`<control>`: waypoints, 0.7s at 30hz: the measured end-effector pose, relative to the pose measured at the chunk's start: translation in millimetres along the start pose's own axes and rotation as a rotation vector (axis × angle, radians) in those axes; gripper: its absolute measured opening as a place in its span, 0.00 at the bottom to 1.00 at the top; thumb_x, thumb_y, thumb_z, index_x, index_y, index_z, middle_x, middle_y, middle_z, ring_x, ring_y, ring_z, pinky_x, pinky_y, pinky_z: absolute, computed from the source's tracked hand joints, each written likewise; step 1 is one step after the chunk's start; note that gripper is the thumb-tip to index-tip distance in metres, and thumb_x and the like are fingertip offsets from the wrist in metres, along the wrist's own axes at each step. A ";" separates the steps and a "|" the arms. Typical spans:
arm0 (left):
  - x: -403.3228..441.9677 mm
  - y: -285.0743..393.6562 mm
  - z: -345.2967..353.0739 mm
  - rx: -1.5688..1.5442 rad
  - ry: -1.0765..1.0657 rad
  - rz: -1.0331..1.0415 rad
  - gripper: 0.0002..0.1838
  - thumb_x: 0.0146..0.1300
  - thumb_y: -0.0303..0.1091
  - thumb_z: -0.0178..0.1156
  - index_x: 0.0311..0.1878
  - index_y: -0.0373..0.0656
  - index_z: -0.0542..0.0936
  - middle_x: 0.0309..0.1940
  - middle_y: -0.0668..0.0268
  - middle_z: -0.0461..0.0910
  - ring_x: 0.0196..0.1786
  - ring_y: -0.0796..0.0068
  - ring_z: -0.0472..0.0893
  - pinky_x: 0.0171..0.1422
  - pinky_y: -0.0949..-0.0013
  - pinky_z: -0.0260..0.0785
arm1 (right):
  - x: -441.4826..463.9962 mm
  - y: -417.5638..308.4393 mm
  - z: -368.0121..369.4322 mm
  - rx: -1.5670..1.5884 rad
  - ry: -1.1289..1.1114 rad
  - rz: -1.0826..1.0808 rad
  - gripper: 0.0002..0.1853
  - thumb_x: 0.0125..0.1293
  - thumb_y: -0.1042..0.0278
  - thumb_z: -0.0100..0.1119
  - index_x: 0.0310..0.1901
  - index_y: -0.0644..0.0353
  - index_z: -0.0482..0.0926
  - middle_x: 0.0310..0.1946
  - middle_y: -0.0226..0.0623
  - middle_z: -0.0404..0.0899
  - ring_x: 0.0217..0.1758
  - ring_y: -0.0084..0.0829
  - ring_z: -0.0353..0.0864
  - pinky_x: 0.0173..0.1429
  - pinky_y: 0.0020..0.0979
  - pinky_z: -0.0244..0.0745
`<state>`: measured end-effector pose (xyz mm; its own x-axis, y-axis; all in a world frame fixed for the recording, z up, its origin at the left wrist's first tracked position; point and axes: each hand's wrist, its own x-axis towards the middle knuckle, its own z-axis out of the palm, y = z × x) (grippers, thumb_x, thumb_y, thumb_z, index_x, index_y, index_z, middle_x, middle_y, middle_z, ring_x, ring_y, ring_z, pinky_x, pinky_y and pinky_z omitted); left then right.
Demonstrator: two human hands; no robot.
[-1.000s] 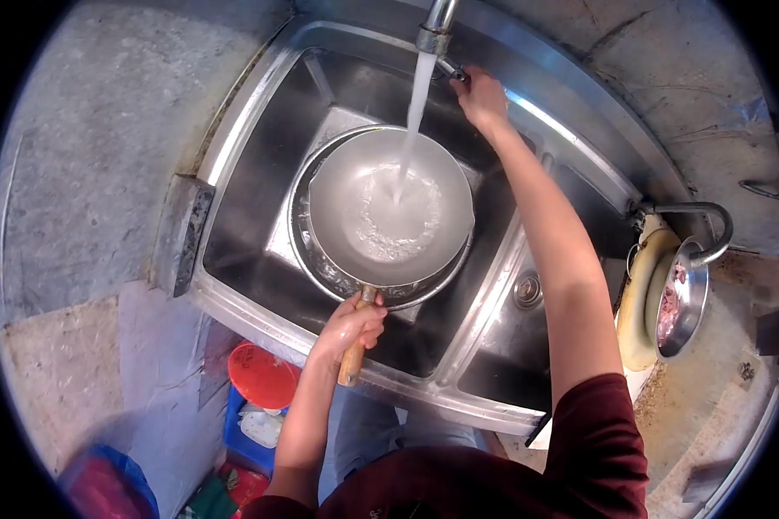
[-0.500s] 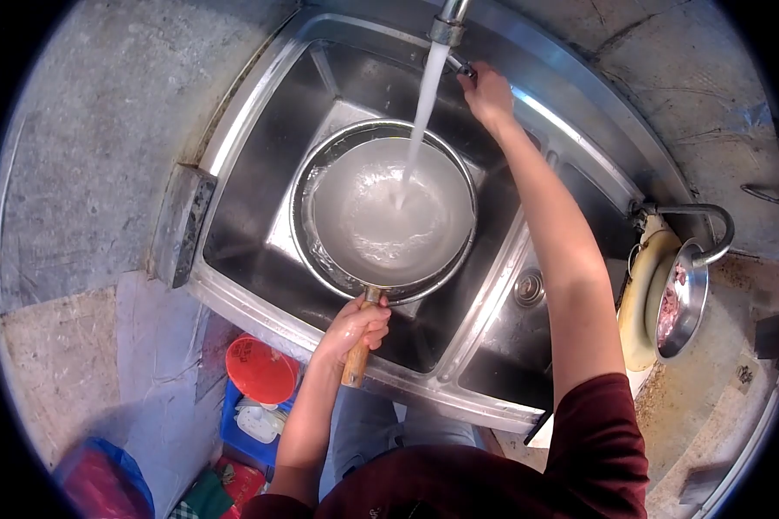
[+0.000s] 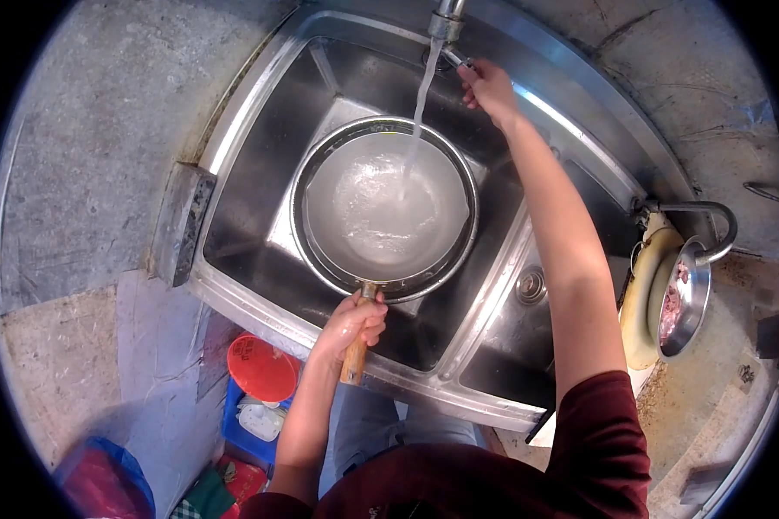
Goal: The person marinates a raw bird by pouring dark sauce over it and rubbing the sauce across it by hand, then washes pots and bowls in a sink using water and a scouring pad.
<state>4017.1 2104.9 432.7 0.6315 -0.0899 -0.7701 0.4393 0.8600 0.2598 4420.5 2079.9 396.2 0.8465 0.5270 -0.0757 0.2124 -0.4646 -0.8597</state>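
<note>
My left hand [image 3: 353, 325] is wrapped round the wooden handle of a pan [image 3: 329, 203]. The pan holds water and rests over a round metal basin [image 3: 299, 227] in the sink's larger bowl. A thin stream falls into it from the faucet [image 3: 447, 23]. My right hand [image 3: 486, 86] has its fingers curled at the end of the faucet lever [image 3: 455, 58].
The smaller sink bowl has a drain [image 3: 530, 285]. On the right, a metal bowl [image 3: 697, 304] with pieces of what looks like meat stands by a curved pipe [image 3: 710, 208]. At lower left are a red container [image 3: 262, 368] and a blue bin [image 3: 238, 421].
The water stream has become thinner. The pan now sits more level over the basin, with more water in it. My right hand has moved slightly right with the lever.
</note>
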 end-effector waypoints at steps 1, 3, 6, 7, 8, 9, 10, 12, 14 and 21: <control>-0.3 -0.3 0.7 0.012 0.010 0.008 0.09 0.55 0.25 0.54 0.36 0.46 0.65 0.15 0.74 0.60 0.13 0.84 0.59 0.16 0.79 0.50 | -0.1 -1.7 -2.1 0.171 -0.061 0.113 0.16 0.57 0.59 0.59 0.40 0.63 0.75 0.32 0.46 0.79 0.34 0.45 0.78 0.42 0.41 0.73; -0.3 -1.2 3.1 0.040 0.029 0.023 0.09 0.55 0.25 0.55 0.36 0.46 0.65 0.15 0.74 0.60 0.13 0.84 0.59 0.16 0.79 0.51 | -1.0 -4.1 -6.8 0.358 -0.120 0.237 0.16 0.57 0.60 0.59 0.40 0.64 0.75 0.30 0.46 0.79 0.32 0.45 0.78 0.41 0.40 0.72; -0.9 -3.1 3.6 0.054 0.058 0.053 0.10 0.55 0.24 0.55 0.36 0.45 0.65 0.16 0.73 0.60 0.13 0.83 0.60 0.16 0.78 0.53 | -4.2 -3.2 -1.4 0.226 0.036 0.152 0.14 0.58 0.62 0.57 0.40 0.65 0.74 0.28 0.43 0.77 0.28 0.39 0.76 0.34 0.37 0.72; -1.4 -3.0 4.1 0.060 0.057 0.059 0.10 0.55 0.24 0.54 0.36 0.45 0.64 0.16 0.73 0.60 0.13 0.83 0.60 0.16 0.78 0.53 | -9.7 1.9 8.6 0.063 0.191 0.046 0.14 0.59 0.62 0.56 0.40 0.65 0.74 0.26 0.41 0.76 0.24 0.33 0.75 0.29 0.34 0.71; -2.1 -2.0 4.6 0.066 0.057 0.067 0.10 0.55 0.24 0.54 0.36 0.45 0.64 0.16 0.73 0.60 0.13 0.83 0.60 0.16 0.78 0.53 | -13.1 5.2 19.0 -0.101 0.344 -0.063 0.14 0.60 0.62 0.55 0.41 0.66 0.74 0.24 0.38 0.76 0.20 0.27 0.74 0.24 0.30 0.71; -2.9 -0.7 4.9 0.070 0.057 0.076 0.10 0.55 0.24 0.54 0.36 0.45 0.64 0.16 0.73 0.60 0.12 0.83 0.60 0.16 0.78 0.53 | -40.7 -11.6 26.5 -0.221 0.567 -0.272 0.13 0.60 0.64 0.54 0.41 0.64 0.75 0.25 0.38 0.76 0.24 0.28 0.76 0.29 0.30 0.71; -3.6 0.7 5.8 0.098 0.068 0.099 0.10 0.55 0.24 0.54 0.36 0.45 0.64 0.15 0.73 0.60 0.12 0.82 0.60 0.16 0.78 0.54 | -69.1 -26.4 38.4 -0.198 0.600 -0.395 0.11 0.60 0.66 0.52 0.41 0.62 0.75 0.26 0.38 0.76 0.27 0.31 0.76 0.33 0.32 0.71; -6.0 2.3 9.3 0.153 0.091 0.137 0.10 0.55 0.23 0.53 0.36 0.45 0.63 0.15 0.73 0.60 0.12 0.82 0.61 0.16 0.78 0.54 | -125.4 -35.9 68.0 0.050 0.148 -0.382 0.12 0.59 0.67 0.52 0.43 0.62 0.72 0.29 0.41 0.77 0.30 0.36 0.78 0.37 0.35 0.72; -6.8 3.9 13.8 0.179 0.090 0.162 0.10 0.55 0.23 0.53 0.36 0.44 0.63 0.15 0.72 0.60 0.12 0.82 0.61 0.16 0.77 0.54 | -140.4 -2.1 113.7 -0.101 -0.029 -0.238 0.09 0.57 0.70 0.51 0.37 0.64 0.73 0.28 0.40 0.77 0.31 0.32 0.78 0.37 0.33 0.72; 5.4 -9.1 26.6 0.367 0.128 0.254 0.10 0.55 0.24 0.52 0.37 0.42 0.63 0.14 0.69 0.64 0.12 0.79 0.64 0.16 0.76 0.57 | -114.3 -17.3 191.6 0.187 0.269 0.054 0.07 0.56 0.72 0.49 0.35 0.63 0.73 0.28 0.40 0.76 0.32 0.31 0.76 0.36 0.33 0.72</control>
<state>4033.6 2083.2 441.6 0.6748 0.1828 -0.7150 0.4924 0.6102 0.6207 4226.5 2164.0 322.9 0.9580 0.2867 -0.0090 0.0916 -0.3353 -0.9376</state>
